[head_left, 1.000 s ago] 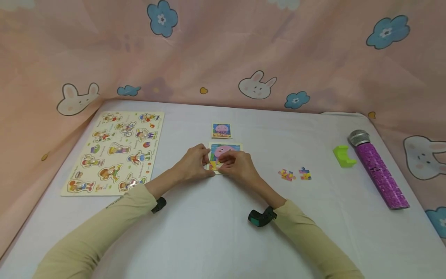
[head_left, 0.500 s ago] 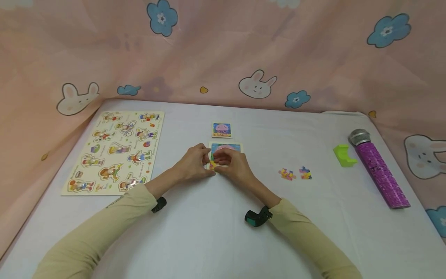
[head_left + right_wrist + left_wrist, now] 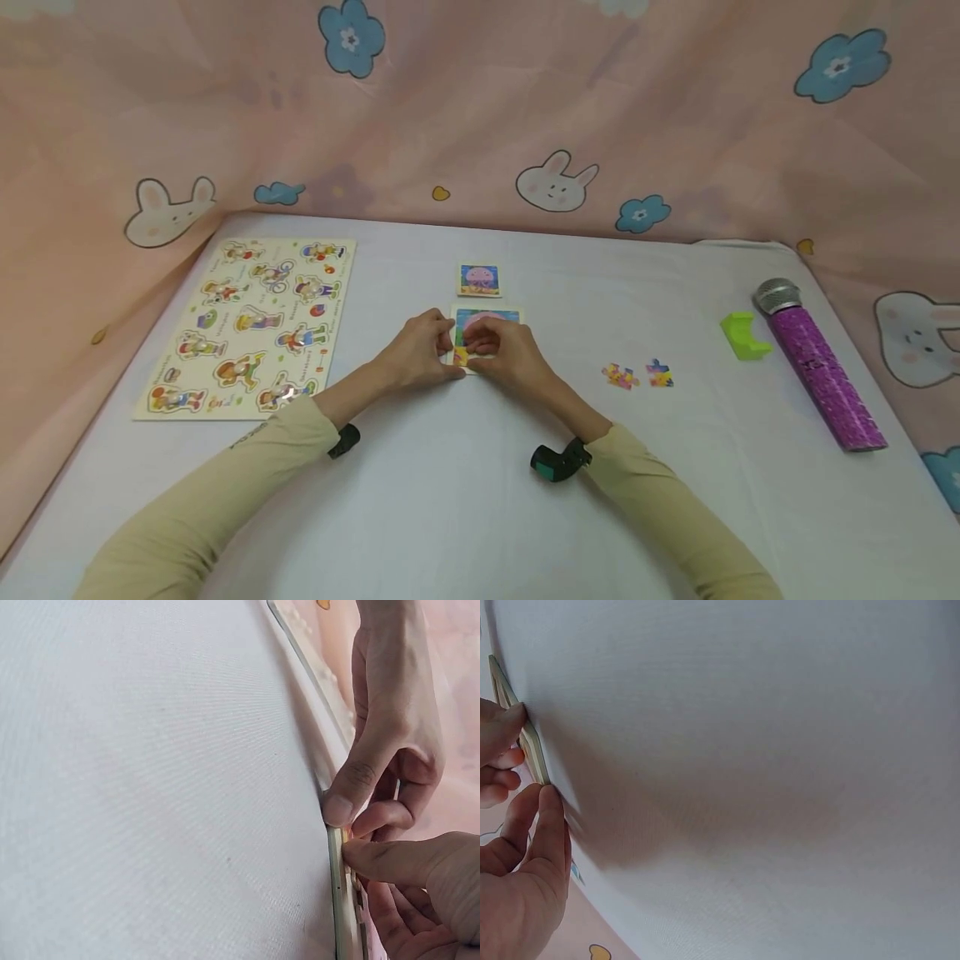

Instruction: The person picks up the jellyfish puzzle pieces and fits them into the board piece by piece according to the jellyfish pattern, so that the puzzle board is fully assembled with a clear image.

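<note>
A small jigsaw board [image 3: 487, 314] with a pink sea-creature picture lies flat at the middle of the table. My left hand [image 3: 412, 354] grips its left side, thumb at the near left corner and fingers along the edge. Over the board's lower part, my right hand [image 3: 512, 357] has its thumb and bent fingers together at a yellow-orange jigsaw piece [image 3: 461, 357], mostly hidden by the fingers. From the right wrist view, the right thumb sits just inside the board's rim [image 3: 334, 892]. The left wrist view shows both hands at the board's edge [image 3: 535, 756].
Behind the board lies a small matching picture card [image 3: 479, 280]. Two loose jigsaw pieces [image 3: 620, 376] lie to the right. Farther right are a lime-green block [image 3: 745, 337] and a purple glitter microphone [image 3: 825, 375]. A large figure puzzle board [image 3: 247, 329] occupies the left.
My right hand has shifted slightly left over the board, covering more of the pink picture and then staying nearly in place. The left hand keeps its hold on the board's corner.
</note>
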A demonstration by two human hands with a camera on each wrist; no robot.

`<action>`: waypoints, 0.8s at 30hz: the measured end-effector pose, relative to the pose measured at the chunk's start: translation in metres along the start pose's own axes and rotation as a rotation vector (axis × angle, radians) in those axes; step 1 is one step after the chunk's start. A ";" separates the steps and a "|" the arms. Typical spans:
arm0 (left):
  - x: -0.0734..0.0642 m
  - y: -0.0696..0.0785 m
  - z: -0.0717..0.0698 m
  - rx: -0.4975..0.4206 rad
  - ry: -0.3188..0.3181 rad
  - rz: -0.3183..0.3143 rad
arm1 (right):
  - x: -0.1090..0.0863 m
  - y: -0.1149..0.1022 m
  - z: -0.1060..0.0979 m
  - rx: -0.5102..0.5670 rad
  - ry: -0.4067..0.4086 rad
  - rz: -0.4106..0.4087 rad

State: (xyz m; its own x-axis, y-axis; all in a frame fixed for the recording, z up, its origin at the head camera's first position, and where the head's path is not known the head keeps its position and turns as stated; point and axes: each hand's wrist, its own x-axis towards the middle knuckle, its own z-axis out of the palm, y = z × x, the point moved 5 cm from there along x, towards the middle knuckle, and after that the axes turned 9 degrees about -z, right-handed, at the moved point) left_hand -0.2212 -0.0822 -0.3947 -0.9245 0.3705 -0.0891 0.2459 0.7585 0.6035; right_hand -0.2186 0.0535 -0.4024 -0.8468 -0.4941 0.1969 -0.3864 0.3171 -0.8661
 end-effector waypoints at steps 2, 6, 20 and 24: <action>0.000 0.000 0.001 0.004 0.001 -0.005 | 0.001 -0.001 0.001 0.010 0.006 -0.021; 0.000 -0.001 0.001 0.010 0.004 -0.013 | 0.000 -0.016 0.002 0.057 0.035 -0.038; 0.001 -0.001 0.001 0.006 0.002 -0.002 | 0.007 0.002 0.003 0.017 0.030 -0.032; 0.001 0.000 0.001 0.006 0.010 0.009 | 0.009 0.002 0.007 -0.004 0.032 -0.028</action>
State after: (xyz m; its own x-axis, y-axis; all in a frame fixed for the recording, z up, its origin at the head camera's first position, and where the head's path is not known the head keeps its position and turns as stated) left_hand -0.2220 -0.0818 -0.3955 -0.9252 0.3719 -0.0758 0.2558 0.7586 0.5993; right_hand -0.2246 0.0441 -0.4055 -0.8471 -0.4764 0.2356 -0.4113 0.3068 -0.8583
